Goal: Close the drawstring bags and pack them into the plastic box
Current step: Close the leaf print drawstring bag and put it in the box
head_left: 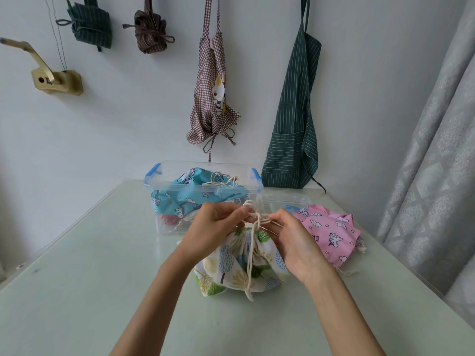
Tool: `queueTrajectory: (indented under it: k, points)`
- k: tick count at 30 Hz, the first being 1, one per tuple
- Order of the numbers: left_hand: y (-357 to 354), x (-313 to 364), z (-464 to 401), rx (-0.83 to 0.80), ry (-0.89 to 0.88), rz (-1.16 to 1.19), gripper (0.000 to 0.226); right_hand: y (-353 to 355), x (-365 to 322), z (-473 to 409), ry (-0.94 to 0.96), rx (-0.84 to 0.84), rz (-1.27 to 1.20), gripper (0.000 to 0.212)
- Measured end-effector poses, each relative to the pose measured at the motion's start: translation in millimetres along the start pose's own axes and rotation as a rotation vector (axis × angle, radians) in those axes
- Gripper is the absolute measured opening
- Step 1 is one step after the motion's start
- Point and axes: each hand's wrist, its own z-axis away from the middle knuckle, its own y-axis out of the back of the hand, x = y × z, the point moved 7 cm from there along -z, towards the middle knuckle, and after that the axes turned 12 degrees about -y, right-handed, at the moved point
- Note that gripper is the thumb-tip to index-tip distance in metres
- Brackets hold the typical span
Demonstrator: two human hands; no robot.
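A pale green table [90, 278] fills the lower part of the view and stands against a white wall [128, 124], with a grey patterned curtain [431, 176] hanging at the right. On the wall hang a green striped apron [295, 129], a brown checked apron [212, 98] with a rabbit picture, and two folded aprons higher up, one green [90, 21] and one brown [151, 32]; a brass-coloured crank fitting [56, 80] is fixed at the left. At the far side of the table stands the clear plastic box [164, 227] with blue latches, open on top, and inside it lies a blue drawstring bag [185, 199] with a cartoon print, its cords on top; something red shows under it, but I cannot tell what it is. The clear lid [285, 199] lies flat just beside the box on the right. Partly on the lid rests a pink drawstring bag [331, 232] printed with unicorns and clouds. In front of the box, near the middle of the table, sits a white drawstring bag [231, 268] with a tree print, its mouth gathered together. The left hand [213, 227] and the right hand [293, 240] meet just above this mouth, and both pinch the cream drawstring [250, 265] with curled fingers; loops stand between the fingertips and loose ends hang down the front of the bag.
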Motion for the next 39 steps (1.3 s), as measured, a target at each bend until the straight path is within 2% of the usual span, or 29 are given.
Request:
queueTrajectory:
  k: [2, 7, 10, 12, 13, 17, 21, 24, 27, 30, 35, 37, 39]
  points:
    - [-0.1, -3.3, 1.1, 0.078, 0.071, 0.035, 0.022, -0.7, -2.2, 2.6, 0.021, 0.001, -0.007, 0.018]
    - [-5.0, -12.9, 9.1, 0.256, 0.329, 0.281, 0.03, -17.6, -5.3, 12.1, 0.052, -0.209, -0.122, 0.023]
    - [-3.8, -18.4, 13.1, 0.335, 0.407, 0.391, 0.032, -16.0, -10.1, 12.7, 0.158, -0.117, 0.186, 0.014]
    - [-6.1, -19.5, 12.7, 0.307, 0.395, 0.385, 0.033, -18.4, -12.0, 13.7, 0.208, -0.08, 0.385, 0.016]
    - [-8.1, -18.9, 12.2, 0.288, 0.384, 0.38, 0.034, -19.0, -13.3, 14.0, 0.217, -0.069, 0.397, 0.017]
    - [-12.1, -15.8, 10.5, 0.239, 0.352, 0.341, 0.036, -7.3, -16.4, 9.4, 0.155, -0.048, 0.161, 0.019]
    - [-16.6, -12.3, 7.5, 0.223, 0.304, 0.37, 0.034, -2.5, -7.2, 4.8, 0.001, -0.136, -0.048, 0.032]
    - [-18.1, -11.4, 6.8, 0.252, 0.274, 0.319, 0.034, 0.9, -10.6, 7.2, -0.002, -0.118, -0.083, 0.014]
    - [-15.5, -12.5, 5.2, 0.282, 0.246, 0.3, 0.035, -2.0, -17.1, 14.4, 0.011, -0.206, -0.182, 0.007]
    - [-14.3, -12.5, 3.9, 0.293, 0.232, 0.292, 0.032, -12.4, -14.7, 21.6, -0.025, -0.277, -0.053, 0.019]
    - [-14.7, -11.7, 2.2, 0.277, 0.206, 0.256, 0.03, -9.8, -21.9, 24.9, 0.075, -0.176, 0.207, 0.021]
    - [-16.3, -12.0, 1.9, 0.257, 0.198, 0.265, 0.031, -7.6, -24.8, 26.4, 0.091, -0.185, 0.219, 0.018]
    - [-17.6, -10.7, 1.3, 0.243, 0.182, 0.263, 0.032, -3.4, -24.6, 23.6, 0.054, -0.214, 0.086, 0.016]
